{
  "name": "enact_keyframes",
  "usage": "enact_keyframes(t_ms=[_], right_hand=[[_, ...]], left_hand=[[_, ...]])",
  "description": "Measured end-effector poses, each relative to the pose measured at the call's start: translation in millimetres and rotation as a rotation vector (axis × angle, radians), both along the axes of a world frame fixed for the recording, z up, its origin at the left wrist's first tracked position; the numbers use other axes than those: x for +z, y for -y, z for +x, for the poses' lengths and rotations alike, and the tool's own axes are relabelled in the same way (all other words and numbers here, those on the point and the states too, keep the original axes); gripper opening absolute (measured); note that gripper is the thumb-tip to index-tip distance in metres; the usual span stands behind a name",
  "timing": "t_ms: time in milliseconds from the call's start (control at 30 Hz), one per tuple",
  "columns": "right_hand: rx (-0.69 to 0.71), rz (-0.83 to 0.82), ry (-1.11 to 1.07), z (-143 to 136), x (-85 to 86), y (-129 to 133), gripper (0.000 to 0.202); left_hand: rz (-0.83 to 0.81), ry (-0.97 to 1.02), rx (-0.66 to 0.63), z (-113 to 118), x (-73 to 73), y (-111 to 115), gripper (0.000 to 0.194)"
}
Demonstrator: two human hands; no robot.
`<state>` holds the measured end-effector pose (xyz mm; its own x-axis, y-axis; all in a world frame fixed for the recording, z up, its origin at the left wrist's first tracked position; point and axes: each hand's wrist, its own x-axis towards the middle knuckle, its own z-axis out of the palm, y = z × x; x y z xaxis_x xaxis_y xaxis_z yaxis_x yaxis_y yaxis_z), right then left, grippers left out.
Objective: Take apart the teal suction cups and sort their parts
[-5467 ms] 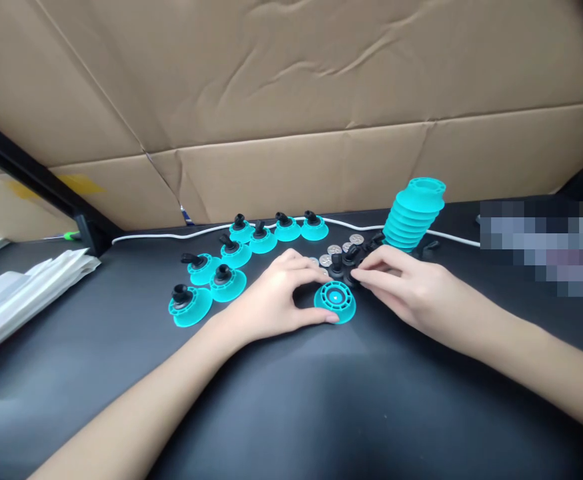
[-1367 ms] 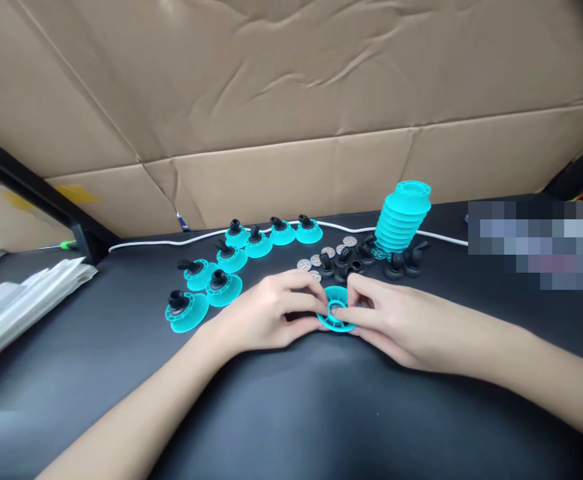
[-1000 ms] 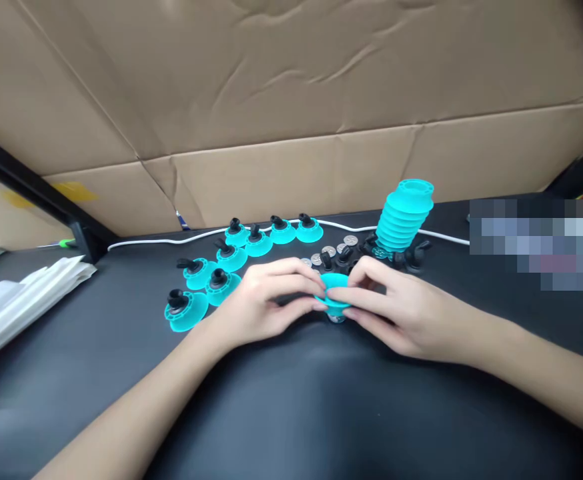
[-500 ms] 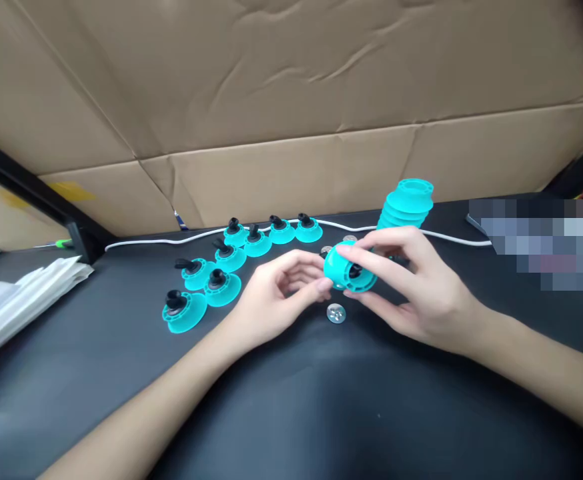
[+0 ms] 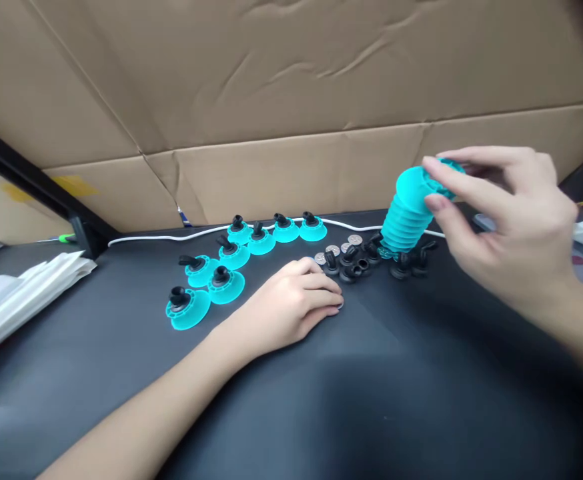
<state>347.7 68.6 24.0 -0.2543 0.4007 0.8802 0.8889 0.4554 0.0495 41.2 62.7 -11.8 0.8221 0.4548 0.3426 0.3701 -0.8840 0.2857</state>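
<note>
My right hand [image 5: 511, 213] is raised at the right, its thumb and fingers pinching a turquoise flared cup [image 5: 450, 175] by its ringed end. That cup is at the top of a leaning stack of turquoise cups [image 5: 405, 217]; I cannot tell whether it is seated on the stack. On the dark table my left hand [image 5: 291, 300] lies palm down with curled fingers, covering a small round metal disc [image 5: 341, 305] whose edge shows at the fingertips. Just beyond its fingers is a cluster of black swivel fittings [image 5: 354, 267], with several metal discs [image 5: 332, 250] behind.
Several turquoise cups with black fittings [image 5: 226, 287] stand to the left of my left hand. A white cable [image 5: 156, 239] runs along the cardboard wall [image 5: 291, 180]. White packets [image 5: 26, 293] lie at far left, beside a black frame post [image 5: 84, 233].
My right hand has moved up and right with a turquoise cup, over to the stack. My left hand has left the cup and come down over the loose metal disc.
</note>
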Motion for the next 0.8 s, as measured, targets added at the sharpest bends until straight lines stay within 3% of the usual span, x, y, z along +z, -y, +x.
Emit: enact_keyframes(t_ms=[200,467,800], right_hand=[[-0.071,-0.047,-0.090,12.8,-1.1,-15.0,0.036],[-0.006,-0.153,-0.137,16.8,-13.1,-30.3,0.031],[-0.007,-0.216,-0.092,12.3,-14.5,-29.4,0.035]], left_hand=[[0.093,0.033,0.111,-5.2,-2.9,-4.1,0.022],[0.135,0.144,0.246,-5.0,1.2,-8.4,0.018],[0.144,0.006,0.380,-9.8,-10.0,-19.3,0.039]])
